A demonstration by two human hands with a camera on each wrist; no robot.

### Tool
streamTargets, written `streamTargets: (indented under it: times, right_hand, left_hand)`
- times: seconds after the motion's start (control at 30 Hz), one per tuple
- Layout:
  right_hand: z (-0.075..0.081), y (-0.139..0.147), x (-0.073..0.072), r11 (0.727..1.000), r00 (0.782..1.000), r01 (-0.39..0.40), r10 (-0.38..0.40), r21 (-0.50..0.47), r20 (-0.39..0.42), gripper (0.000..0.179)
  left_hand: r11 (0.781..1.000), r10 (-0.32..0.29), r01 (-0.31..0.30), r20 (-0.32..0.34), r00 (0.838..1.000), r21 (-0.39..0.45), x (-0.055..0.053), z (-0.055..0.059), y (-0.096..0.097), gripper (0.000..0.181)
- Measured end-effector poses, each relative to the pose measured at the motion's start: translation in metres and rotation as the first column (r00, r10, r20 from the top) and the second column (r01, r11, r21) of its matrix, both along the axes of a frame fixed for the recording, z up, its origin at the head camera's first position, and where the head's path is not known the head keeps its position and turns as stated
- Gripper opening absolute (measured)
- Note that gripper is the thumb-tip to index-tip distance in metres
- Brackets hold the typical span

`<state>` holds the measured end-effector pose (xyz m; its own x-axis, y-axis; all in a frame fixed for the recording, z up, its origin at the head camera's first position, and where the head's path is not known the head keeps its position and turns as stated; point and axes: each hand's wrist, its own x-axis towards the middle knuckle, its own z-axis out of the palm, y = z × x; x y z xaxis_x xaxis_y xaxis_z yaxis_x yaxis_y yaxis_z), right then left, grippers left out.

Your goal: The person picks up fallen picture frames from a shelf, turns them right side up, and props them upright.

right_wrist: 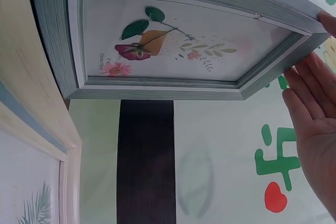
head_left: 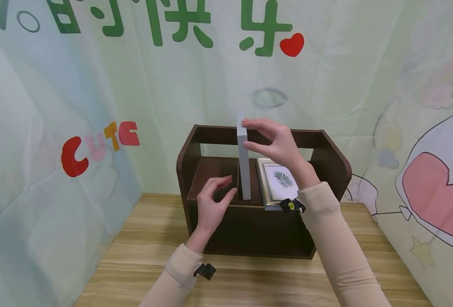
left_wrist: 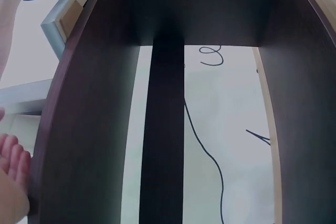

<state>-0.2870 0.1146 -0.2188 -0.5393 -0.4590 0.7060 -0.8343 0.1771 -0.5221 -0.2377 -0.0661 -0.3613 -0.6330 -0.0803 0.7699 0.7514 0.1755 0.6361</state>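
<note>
A thick grey picture frame (head_left: 244, 170) stands on edge, seen almost edge-on, on the dark brown desktop shelf (head_left: 257, 230). Its printed face, with a pressed rose and leaves, shows in the right wrist view (right_wrist: 157, 45). My right hand (head_left: 278, 143) holds the frame's upper near corner, fingers at the top edge and thumb lower on the near edge. Left of the frame's lower part, my left hand (head_left: 212, 204) holds nothing, its thumb and fingers apart in a loose curve. Part of that hand (left_wrist: 13, 171) enters at the left of the left wrist view.
To the right, a gold-edged picture frame (head_left: 281, 181) with a fern leaf print lies flat on the shelf's upper level. Raised side panels (head_left: 331, 164) and a back rail (head_left: 214, 135) bound that level. The shelf stands on a wood-grain table (head_left: 142, 251) before a printed cloth backdrop (head_left: 172, 98).
</note>
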Motion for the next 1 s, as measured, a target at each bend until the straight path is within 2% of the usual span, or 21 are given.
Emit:
streamTargets:
  times: [0.23, 0.6, 1.0]
  right_hand:
    - [-0.001, -0.001, 0.0, 1.0, 1.0, -0.004, 0.004, -0.013, 0.021, 0.041]
    - [0.0, -0.001, 0.0, 1.0, 1.0, -0.004, 0.004, -0.007, 0.015, 0.041]
    - [0.001, -0.003, 0.002, 1.0, 1.0, -0.006, 0.006, -0.005, 0.027, 0.042]
  left_hand:
    - [0.996, 0.086, -0.082, 0.111, 0.99, -0.041, -0.021, -0.02, -0.002, 0.035]
    - [0.977, 0.154, -0.12, 0.195, 0.969, -0.178, -0.021, -0.016, -0.002, 0.028]
    - [0.971, 0.167, -0.122, 0.213, 0.963, -0.207, -0.02, -0.013, 0.0, 0.019]
